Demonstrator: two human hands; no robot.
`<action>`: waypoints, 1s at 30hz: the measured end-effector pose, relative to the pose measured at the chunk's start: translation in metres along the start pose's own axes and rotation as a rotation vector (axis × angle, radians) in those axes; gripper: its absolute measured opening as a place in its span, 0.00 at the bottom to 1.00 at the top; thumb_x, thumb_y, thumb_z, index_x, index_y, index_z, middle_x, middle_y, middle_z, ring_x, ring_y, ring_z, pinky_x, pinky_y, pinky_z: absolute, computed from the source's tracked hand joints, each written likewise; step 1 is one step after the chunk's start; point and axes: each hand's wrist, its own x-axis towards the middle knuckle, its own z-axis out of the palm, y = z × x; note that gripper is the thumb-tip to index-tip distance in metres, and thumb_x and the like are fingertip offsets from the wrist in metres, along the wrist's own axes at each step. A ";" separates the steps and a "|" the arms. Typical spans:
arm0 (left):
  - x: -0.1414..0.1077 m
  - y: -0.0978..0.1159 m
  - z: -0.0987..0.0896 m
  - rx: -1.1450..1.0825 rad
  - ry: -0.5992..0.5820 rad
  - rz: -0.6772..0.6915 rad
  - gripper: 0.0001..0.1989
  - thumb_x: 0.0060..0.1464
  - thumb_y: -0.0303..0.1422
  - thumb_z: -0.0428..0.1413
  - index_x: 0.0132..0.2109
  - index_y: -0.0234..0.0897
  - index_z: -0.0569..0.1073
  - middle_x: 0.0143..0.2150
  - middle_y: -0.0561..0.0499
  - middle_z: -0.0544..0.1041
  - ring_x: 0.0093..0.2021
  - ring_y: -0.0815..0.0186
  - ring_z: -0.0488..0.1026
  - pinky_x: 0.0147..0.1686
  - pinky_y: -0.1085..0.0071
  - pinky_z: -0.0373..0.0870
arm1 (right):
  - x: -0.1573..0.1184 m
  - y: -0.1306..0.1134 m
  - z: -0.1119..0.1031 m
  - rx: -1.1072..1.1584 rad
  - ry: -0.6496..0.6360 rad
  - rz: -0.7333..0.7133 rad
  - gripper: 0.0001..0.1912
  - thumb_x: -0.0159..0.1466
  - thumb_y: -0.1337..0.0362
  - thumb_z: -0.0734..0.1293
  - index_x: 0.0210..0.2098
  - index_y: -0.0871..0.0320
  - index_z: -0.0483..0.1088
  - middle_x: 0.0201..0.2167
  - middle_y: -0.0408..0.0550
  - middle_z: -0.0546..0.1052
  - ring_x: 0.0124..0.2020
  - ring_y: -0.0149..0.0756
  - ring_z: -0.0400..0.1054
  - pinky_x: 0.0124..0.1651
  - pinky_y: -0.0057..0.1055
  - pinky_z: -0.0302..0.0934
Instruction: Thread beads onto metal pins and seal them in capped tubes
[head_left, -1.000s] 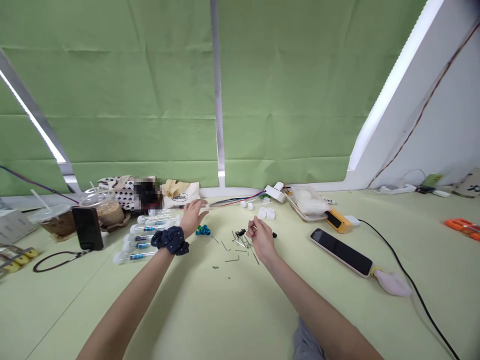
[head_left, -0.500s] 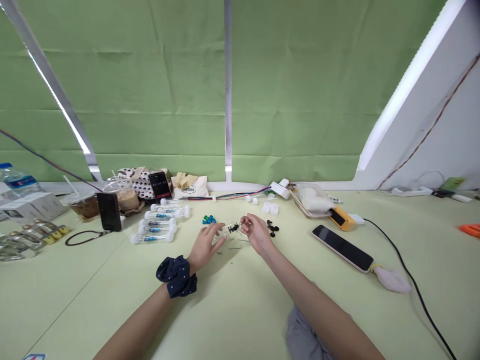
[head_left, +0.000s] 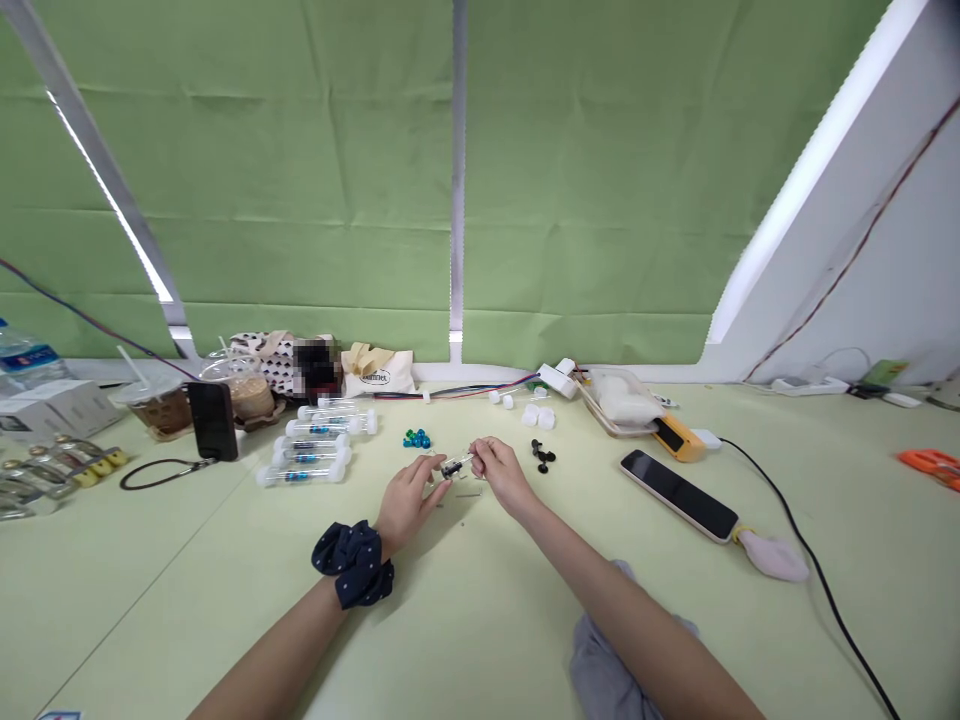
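Note:
Between my hands is a small clear tube (head_left: 454, 467) with a black part in or on it. My left hand (head_left: 406, 500) pinches its left end between thumb and fingers. The fingertips of my right hand (head_left: 501, 474) are closed at its right end, on a thin piece too small to name. Blue and green beads (head_left: 417, 439) lie just beyond my left hand. Several black parts (head_left: 543, 456) lie to the right of my right hand. Small thin pieces (head_left: 470, 492) rest on the table below the tube.
Capped clear tubes (head_left: 304, 476) lie in rows at left, near an upright phone (head_left: 213, 420) and drink cups. White caps (head_left: 538, 416), a plastic tray (head_left: 622, 402), a yellow device (head_left: 677, 437) and a flat phone (head_left: 679, 494) lie at right. A black cable (head_left: 808, 560) curves toward the front.
My right hand has moved slightly left and down, closer to my left hand. The black part has shifted left, and my left fingers have closed around the tube's end.

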 end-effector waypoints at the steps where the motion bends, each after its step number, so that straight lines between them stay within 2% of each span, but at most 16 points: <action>1: 0.000 0.000 0.000 0.012 -0.002 0.007 0.17 0.57 0.36 0.50 0.53 0.41 0.64 0.41 0.47 0.72 0.35 0.65 0.70 0.41 0.67 0.66 | 0.000 -0.001 0.000 0.002 -0.006 0.003 0.17 0.57 0.49 0.61 0.26 0.58 0.62 0.15 0.37 0.59 0.17 0.25 0.52 0.23 0.26 0.48; 5: 0.000 0.001 0.000 0.072 -0.011 0.040 0.16 0.58 0.37 0.48 0.52 0.40 0.64 0.41 0.47 0.72 0.35 0.65 0.70 0.39 0.68 0.67 | -0.003 -0.002 0.001 -0.050 -0.013 0.024 0.19 0.55 0.47 0.63 0.26 0.58 0.64 0.14 0.36 0.56 0.16 0.24 0.49 0.21 0.26 0.47; 9: 0.000 0.003 -0.001 0.059 0.004 0.044 0.16 0.59 0.37 0.47 0.53 0.40 0.63 0.42 0.48 0.71 0.37 0.65 0.71 0.40 0.68 0.68 | -0.004 0.001 0.002 -0.127 0.017 -0.010 0.18 0.51 0.48 0.66 0.26 0.58 0.68 0.17 0.39 0.62 0.18 0.26 0.53 0.20 0.25 0.49; 15: 0.000 -0.005 -0.005 0.039 0.010 0.012 0.17 0.58 0.38 0.47 0.53 0.40 0.63 0.43 0.46 0.72 0.39 0.63 0.71 0.42 0.66 0.68 | 0.000 0.003 -0.005 0.041 0.098 0.032 0.17 0.51 0.51 0.68 0.31 0.59 0.68 0.23 0.41 0.68 0.19 0.25 0.57 0.25 0.27 0.55; 18: 0.001 -0.015 -0.008 0.020 0.040 -0.028 0.17 0.59 0.38 0.47 0.54 0.41 0.63 0.44 0.46 0.72 0.43 0.62 0.71 0.45 0.64 0.66 | 0.004 0.003 -0.016 -0.119 0.159 0.028 0.15 0.53 0.52 0.66 0.29 0.59 0.69 0.23 0.42 0.69 0.20 0.26 0.58 0.25 0.27 0.54; 20: 0.002 -0.023 -0.009 -0.017 0.080 -0.080 0.17 0.59 0.38 0.47 0.54 0.41 0.63 0.46 0.47 0.72 0.45 0.61 0.70 0.46 0.63 0.65 | 0.004 0.005 -0.021 -0.349 0.078 -0.010 0.11 0.53 0.56 0.67 0.28 0.59 0.71 0.24 0.43 0.71 0.22 0.27 0.59 0.27 0.27 0.55; 24: 0.002 -0.035 -0.008 -0.151 0.200 -0.232 0.17 0.58 0.39 0.47 0.53 0.40 0.64 0.47 0.46 0.72 0.45 0.61 0.70 0.46 0.64 0.65 | -0.005 0.015 -0.011 -0.751 -0.241 -0.077 0.03 0.53 0.66 0.68 0.27 0.58 0.73 0.30 0.45 0.72 0.28 0.29 0.64 0.35 0.28 0.57; 26: 0.002 -0.038 -0.008 -0.218 0.228 -0.278 0.18 0.57 0.40 0.47 0.53 0.39 0.64 0.47 0.45 0.72 0.46 0.60 0.70 0.45 0.64 0.66 | -0.012 0.020 0.001 -0.891 -0.303 -0.120 0.03 0.53 0.66 0.69 0.29 0.57 0.73 0.33 0.46 0.71 0.34 0.31 0.65 0.40 0.30 0.56; 30: 0.002 -0.038 -0.009 -0.321 0.211 -0.335 0.19 0.57 0.41 0.48 0.54 0.40 0.64 0.46 0.45 0.73 0.44 0.60 0.70 0.42 0.65 0.67 | -0.019 0.025 0.015 -1.057 -0.315 -0.161 0.02 0.55 0.67 0.68 0.30 0.57 0.72 0.34 0.46 0.70 0.41 0.35 0.64 0.46 0.35 0.51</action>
